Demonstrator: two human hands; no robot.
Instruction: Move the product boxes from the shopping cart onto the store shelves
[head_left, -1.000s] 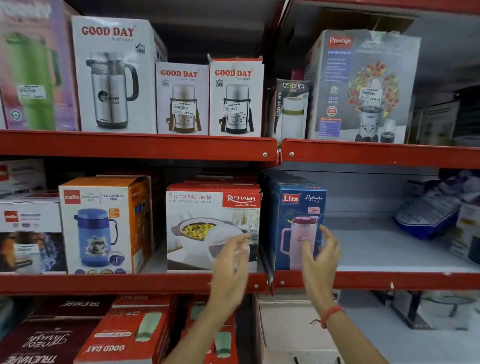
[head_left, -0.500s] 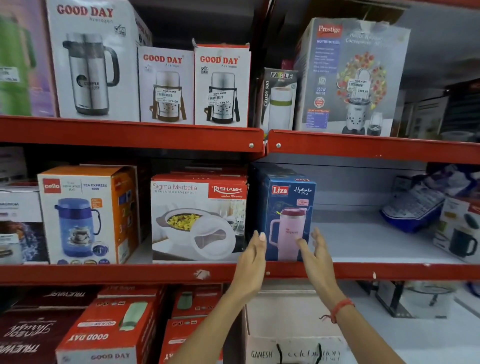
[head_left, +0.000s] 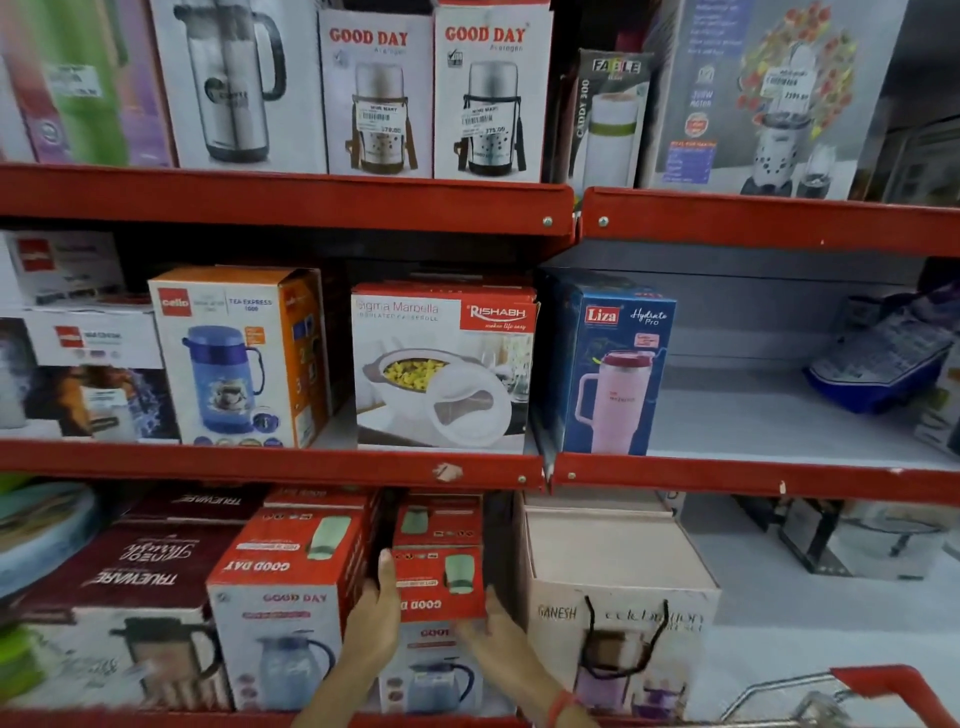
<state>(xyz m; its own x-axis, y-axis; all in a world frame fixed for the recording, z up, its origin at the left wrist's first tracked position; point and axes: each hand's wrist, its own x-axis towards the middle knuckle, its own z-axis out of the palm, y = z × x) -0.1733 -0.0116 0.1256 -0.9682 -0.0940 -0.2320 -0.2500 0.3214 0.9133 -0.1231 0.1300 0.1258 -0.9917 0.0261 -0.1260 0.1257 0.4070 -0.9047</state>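
Red-topped and narrow, the Good Day jug box (head_left: 440, 582) on the bottom shelf (head_left: 156, 719) is now sitting between both hands, where a moment ago those hands were up at the middle shelf (head_left: 260, 464), hovering apart in front of the blue Liza box (head_left: 613, 364). The left hand (head_left: 375, 621) is lying flat against the box's left side and the right hand (head_left: 498, 642) is pressing its lower right edge, so the box is being clasped from both sides, not lifted as far as can be told. It is standing upright, squeezed between a wider Good Day box (head_left: 291, 603) and a pale Ganesh carton (head_left: 618, 603). The Liza box is standing alone at the shelf's front edge (placed, by the look of it). The red cart handle (head_left: 883, 680) is just showing at lower right; its contents are out of view.
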